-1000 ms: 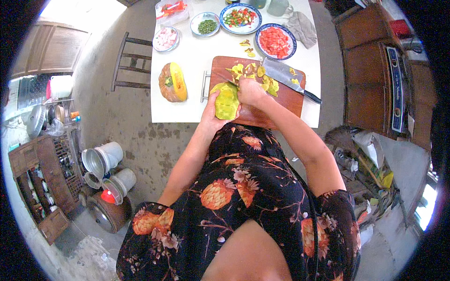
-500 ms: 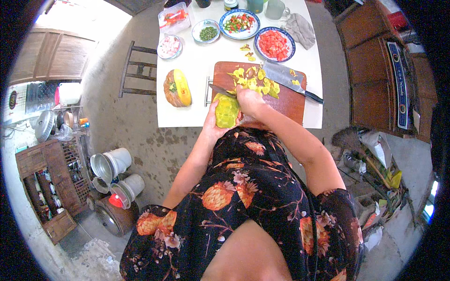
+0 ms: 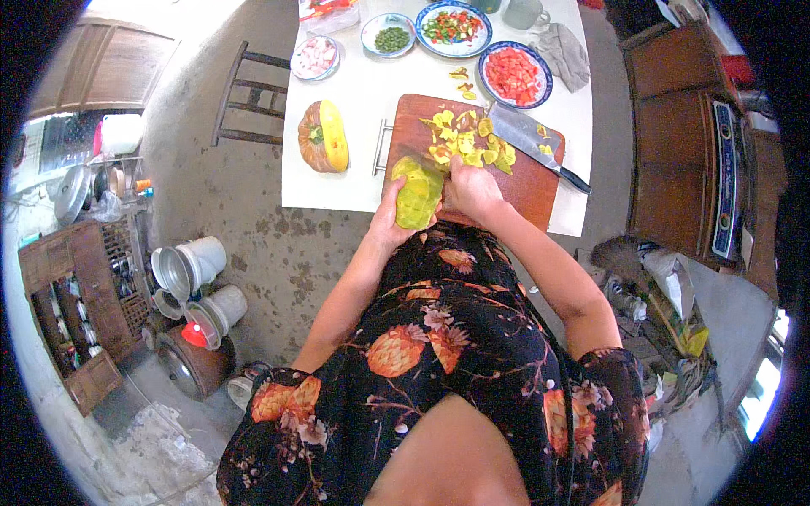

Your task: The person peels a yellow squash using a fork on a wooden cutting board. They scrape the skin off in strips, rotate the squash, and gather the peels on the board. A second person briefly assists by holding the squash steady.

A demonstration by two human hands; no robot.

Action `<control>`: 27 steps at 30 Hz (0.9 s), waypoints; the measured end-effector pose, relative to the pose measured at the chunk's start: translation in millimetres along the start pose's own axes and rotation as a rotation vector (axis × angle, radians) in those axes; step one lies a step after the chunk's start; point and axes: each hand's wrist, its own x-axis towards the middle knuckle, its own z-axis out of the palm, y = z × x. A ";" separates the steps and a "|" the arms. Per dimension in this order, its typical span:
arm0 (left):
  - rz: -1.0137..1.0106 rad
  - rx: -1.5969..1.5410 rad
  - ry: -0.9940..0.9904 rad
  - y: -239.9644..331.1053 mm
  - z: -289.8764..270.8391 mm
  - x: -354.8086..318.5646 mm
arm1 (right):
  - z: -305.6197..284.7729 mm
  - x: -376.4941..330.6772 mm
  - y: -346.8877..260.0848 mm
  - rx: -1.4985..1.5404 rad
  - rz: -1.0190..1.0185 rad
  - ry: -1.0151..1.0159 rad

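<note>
Inside my left fingers (image 3: 394,194), I'm gripping peeled pumpkin (image 3: 417,201). Beside them, my right hand (image 3: 474,191) is clenching a blurred knife (image 3: 434,161).

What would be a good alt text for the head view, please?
A person's left hand holds a peeled yellow-green squash piece at the near edge of a brown cutting board, the right hand beside it. Peelings and a cleaver lie on the board; a cut pumpkin and dishes of chopped food share the table.
</note>
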 end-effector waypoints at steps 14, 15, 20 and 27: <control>0.136 0.257 0.044 -9.0 14.9 5.7 | -33.6 -17.6 -3.9 -0.090 -0.119 -0.120; 0.117 0.246 0.068 -8.3 14.0 5.9 | -31.6 -13.2 -4.5 -0.083 -0.112 -0.129; -0.002 0.012 0.086 8.6 22.8 7.0 | -7.2 25.0 -4.5 -0.076 -0.118 -0.088; 0.022 0.001 0.087 -1.9 16.9 0.9 | -11.7 16.1 23.4 0.016 0.030 -0.017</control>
